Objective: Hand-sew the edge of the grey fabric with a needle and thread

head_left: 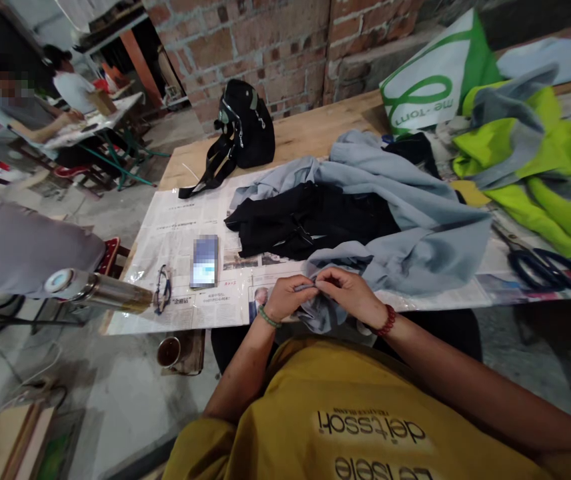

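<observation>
At the table's front edge, my left hand (285,298) and my right hand (349,293) meet with fingertips pinched together. Between them is a fold of a grey-blue garment (415,227), part of which hangs below my fingers over the edge. Any small item in the fingertips is too fine to make out. Beyond my hands the garment spreads across the newspaper, with a black cloth piece (310,217) lying on top of it. A green bead bracelet circles my left wrist and a red one my right.
On newspaper (165,227) lie a phone (204,261), a steel flask (100,290) and a bracelet-like loop (162,290). A black bag (248,127) stands behind. Large scissors (545,263), a yellow-green garment (525,153) and a green-white bag (435,80) are right. People sit at far left.
</observation>
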Tool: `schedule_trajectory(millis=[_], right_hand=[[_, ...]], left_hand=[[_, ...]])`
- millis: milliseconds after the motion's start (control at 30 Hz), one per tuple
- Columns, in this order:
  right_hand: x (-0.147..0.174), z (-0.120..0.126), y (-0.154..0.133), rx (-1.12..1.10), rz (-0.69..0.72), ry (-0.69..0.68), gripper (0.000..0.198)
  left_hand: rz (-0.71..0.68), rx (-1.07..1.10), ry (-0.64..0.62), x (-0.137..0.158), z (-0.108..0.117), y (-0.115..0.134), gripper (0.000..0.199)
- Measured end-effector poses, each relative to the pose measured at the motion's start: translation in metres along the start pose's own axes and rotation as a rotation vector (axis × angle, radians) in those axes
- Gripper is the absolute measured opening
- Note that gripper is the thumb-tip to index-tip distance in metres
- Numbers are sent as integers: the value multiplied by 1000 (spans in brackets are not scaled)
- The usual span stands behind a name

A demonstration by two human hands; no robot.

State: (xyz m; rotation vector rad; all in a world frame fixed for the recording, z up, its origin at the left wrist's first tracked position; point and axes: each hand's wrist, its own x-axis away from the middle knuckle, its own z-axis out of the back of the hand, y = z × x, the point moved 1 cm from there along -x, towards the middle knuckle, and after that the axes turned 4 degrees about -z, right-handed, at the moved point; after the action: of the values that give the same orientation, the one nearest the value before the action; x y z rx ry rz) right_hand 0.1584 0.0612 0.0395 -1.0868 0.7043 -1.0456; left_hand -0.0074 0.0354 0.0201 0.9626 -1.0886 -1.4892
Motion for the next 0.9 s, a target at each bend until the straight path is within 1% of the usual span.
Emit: schedule_trajectory(millis=[100,167,333,433,700,800,900], right_hand=[[-1,-2,4,-44,63,183,14],[-1,-3,5,-109,54,219,15],[-2,-6,1,-417,-120,174,18],[-3,-5,-3,-534,-158,168,20],[0,-6,-9,-638,-163,141,23],[1,-6,-11,-632,-178,97,22],[3,-6,-12,-638,-240,34,24]], left_hand=[[-6,49,18,0,0,0,25],[-19,78,41,-1,1,1,24],[-41,112,96,-1,2,0,22],[-57,108,93,-1,3,-1,21],[-16,104,80,-1,5,-1,22],[-8,107,84,0,6,1,20],[11,127,76,0,6,1,19]])
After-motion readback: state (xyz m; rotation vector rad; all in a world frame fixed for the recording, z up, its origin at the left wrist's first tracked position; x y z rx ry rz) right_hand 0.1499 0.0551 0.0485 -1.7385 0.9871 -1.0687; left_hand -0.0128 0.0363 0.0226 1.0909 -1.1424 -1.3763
